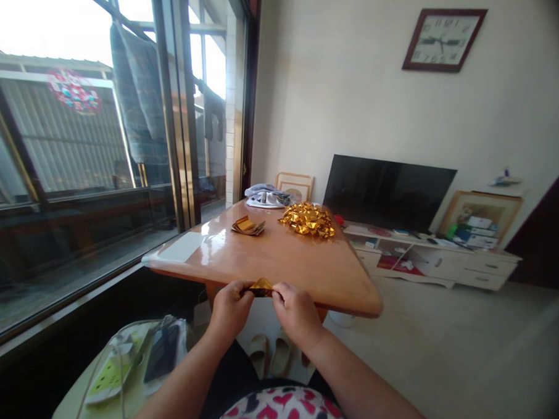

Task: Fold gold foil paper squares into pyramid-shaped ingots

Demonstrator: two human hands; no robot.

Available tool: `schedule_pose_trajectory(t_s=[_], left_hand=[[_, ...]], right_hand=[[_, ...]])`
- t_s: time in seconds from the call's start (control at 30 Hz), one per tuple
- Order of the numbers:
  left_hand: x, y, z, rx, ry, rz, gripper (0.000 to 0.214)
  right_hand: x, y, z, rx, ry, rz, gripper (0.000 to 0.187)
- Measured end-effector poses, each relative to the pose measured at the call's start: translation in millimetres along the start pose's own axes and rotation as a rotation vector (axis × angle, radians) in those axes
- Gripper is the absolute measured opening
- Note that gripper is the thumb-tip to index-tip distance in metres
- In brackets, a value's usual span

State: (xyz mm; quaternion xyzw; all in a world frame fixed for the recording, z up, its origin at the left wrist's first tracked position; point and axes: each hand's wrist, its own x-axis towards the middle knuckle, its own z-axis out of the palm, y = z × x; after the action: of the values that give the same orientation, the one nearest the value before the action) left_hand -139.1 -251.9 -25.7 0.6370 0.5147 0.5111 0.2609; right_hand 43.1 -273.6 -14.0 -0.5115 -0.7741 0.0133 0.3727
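My left hand (229,310) and my right hand (296,312) meet at the near edge of the wooden table (281,259). Both pinch a small piece of gold foil paper (261,287) between their fingertips, one on each end. Farther back on the table lies a heap of folded gold foil pieces (308,220). To its left sits a small stack of flat gold sheets (247,226).
A bundle of cloth (267,196) lies at the table's far end. A stool (106,390) at lower left carries a phone (162,361) and a power strip (111,374). A TV (385,192) stands on a low white cabinet (448,261). A glass sliding door (74,169) fills the left.
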Motion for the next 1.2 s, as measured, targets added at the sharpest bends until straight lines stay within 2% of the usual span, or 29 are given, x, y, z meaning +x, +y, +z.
schedule_pose_trajectory(t_s=[0.17, 0.37, 0.6, 0.73, 0.9, 1.07, 1.2], left_hand=[[0.2, -1.5, -0.2, 0.017, 0.047, -0.023, 0.029], [1.4, -4.2, 3.7, 0.078, 0.008, 0.005, 0.033], [3.5, -14.0, 5.4, 0.092, 0.034, -0.020, 0.035], [3.8, -10.9, 6.5, 0.123, 0.018, 0.027, 0.033], [11.7, -5.9, 7.7, 0.167, 0.009, 0.013, 0.039], [29.6, -6.5, 15.2, -0.057, -0.003, -0.011, 0.055], [48.3, -9.2, 25.3, -0.179, 0.076, -0.022, 0.054]], right_hand=[[0.7, -0.1, 1.5, -0.007, 0.005, 0.028, 0.017], [1.8, 4.1, 5.7, -0.022, 0.016, 0.074, 0.017], [0.3, 7.1, 4.2, 0.044, 0.015, 0.156, 0.016], [0.1, 6.7, 1.8, 0.036, 0.030, 0.152, 0.013], [7.8, 9.3, -1.8, -0.017, 0.042, 0.118, 0.016], [26.2, 21.5, -4.0, -0.061, 0.075, 0.156, 0.020], [44.0, 32.8, -6.2, -0.056, 0.109, 0.171, 0.020]])
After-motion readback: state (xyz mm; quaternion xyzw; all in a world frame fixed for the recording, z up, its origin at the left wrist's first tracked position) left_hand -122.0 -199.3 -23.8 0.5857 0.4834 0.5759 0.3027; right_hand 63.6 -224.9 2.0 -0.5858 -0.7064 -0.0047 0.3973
